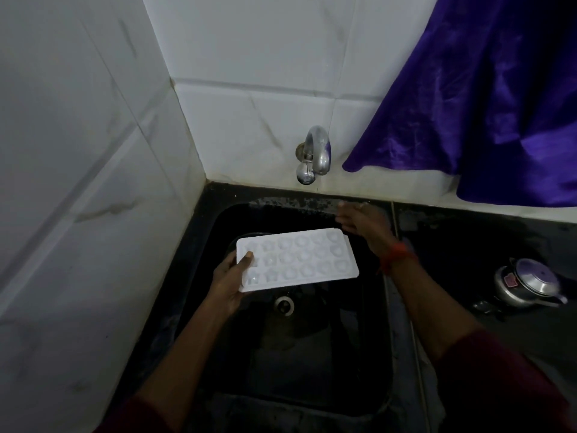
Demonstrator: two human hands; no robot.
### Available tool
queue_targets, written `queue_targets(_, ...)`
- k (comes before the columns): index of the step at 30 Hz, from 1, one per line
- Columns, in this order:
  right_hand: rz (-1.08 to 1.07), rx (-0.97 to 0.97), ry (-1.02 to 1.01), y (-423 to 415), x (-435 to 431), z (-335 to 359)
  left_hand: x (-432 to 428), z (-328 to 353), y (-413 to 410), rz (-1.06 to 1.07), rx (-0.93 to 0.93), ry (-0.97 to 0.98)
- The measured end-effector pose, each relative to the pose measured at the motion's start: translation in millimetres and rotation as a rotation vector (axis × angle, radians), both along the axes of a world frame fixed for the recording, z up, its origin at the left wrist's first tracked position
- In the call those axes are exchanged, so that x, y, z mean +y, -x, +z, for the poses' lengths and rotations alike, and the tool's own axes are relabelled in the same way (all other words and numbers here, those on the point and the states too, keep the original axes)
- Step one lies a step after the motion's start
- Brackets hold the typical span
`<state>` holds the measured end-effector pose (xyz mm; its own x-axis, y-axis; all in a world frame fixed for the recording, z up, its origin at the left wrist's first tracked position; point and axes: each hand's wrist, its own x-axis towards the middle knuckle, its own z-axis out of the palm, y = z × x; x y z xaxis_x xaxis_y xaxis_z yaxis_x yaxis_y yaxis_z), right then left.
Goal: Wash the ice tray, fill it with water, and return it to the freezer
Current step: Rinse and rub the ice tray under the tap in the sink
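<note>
White plastic ice tray [299,259]: smooth, matt, its cells faintly translucent.
Curved metal tap [317,151]: polished, mirror-glossy.
Black sink basin [312,370]: dull finish, material unclear.
Round metal drain ring [284,304]: shiny.
White wall tiles [265,42]: glazed, smooth.
Purple cloth [468,104]: velvety sheen.
Silver metal pressure cooker [527,284]: glossy.
Dark surface [468,239]: matt, blotchy.

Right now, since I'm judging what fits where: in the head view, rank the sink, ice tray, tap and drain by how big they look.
1. sink
2. ice tray, held up nearer the camera, so it may look larger than it is
3. tap
4. drain
</note>
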<state>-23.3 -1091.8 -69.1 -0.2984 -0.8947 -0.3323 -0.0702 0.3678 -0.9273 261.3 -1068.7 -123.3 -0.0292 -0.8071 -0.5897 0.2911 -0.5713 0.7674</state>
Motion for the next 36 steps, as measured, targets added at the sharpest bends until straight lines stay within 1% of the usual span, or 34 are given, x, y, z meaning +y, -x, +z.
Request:
queue_targets(3, 0.062, -0.094, -0.051, -9, -44, 12, -4, -2, 1, -0.023, 0.003, 0.030)
queue_targets(5, 0.072, -0.134, -0.064, -14, -69, 14, -9, -4, 3, -0.031, 0.009, 0.041)
queue_targets(7, 0.070, -0.220, -0.066, -19, -87, 15, -14, -5, 6, -0.041, 0.008, 0.046)
queue_targets(10, 0.092, -0.325, -0.049, -26, -103, 13, -20, -9, 10, -0.071, 0.022, 0.058)
queue_targets(15, 0.114, -0.425, -0.023, -26, -111, 14, -27, -15, 16, -0.084, 0.026, 0.067)
queue_targets(24, 0.060, -0.379, -0.018, -24, -116, 13, -31, -23, 22, -0.100, 0.021, 0.044)
queue_targets(28, 0.030, -0.277, -0.055, -25, -119, 16, -33, -21, 24, -0.088, 0.030, 0.035)
queue_targets(36, -0.018, -0.177, -0.072, -24, -121, 15, -33, -21, 26, -0.071, 0.051, 0.023)
